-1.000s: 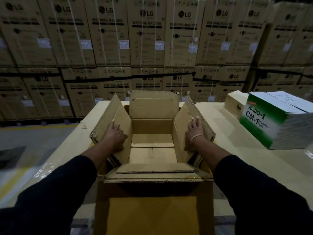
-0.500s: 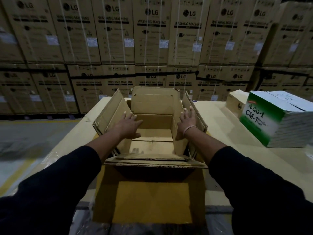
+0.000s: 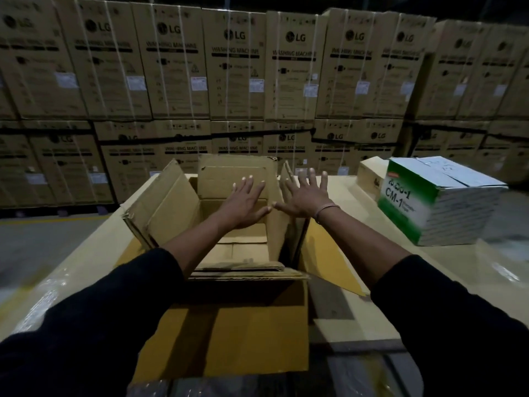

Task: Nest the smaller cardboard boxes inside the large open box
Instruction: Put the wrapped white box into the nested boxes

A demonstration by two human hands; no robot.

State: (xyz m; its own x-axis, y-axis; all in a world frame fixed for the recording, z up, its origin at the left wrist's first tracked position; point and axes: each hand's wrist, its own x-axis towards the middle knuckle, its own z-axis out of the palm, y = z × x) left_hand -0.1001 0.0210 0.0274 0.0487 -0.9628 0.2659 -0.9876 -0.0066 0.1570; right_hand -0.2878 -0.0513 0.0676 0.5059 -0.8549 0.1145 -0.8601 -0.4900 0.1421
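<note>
Head view: the large open box [image 3: 220, 333] is seen at the near edge of a tan table [image 3: 94, 253], and a smaller open cardboard box [image 3: 171, 207] is seen just beyond it, its near flap overlapping the large box's far rim. Above the smaller box, the left hand [image 3: 243, 203] and the right hand [image 3: 305, 196] are spread flat with fingers wide, nothing being held; the thumb tips nearly meet. The right flap of the smaller box is partly hidden by the right hand. To the right of the large box, a green-and-white carton [image 3: 438, 202] printed "CM-1" is set on the table, with a small plain carton [image 3: 372, 176] just behind it. Beyond the large box, the background is filled by stacked cartons [image 3: 234, 67] marked "LG" and "WASHING MACHINE", each bound with pale straps and fitted with a white label too small to be read.
</note>
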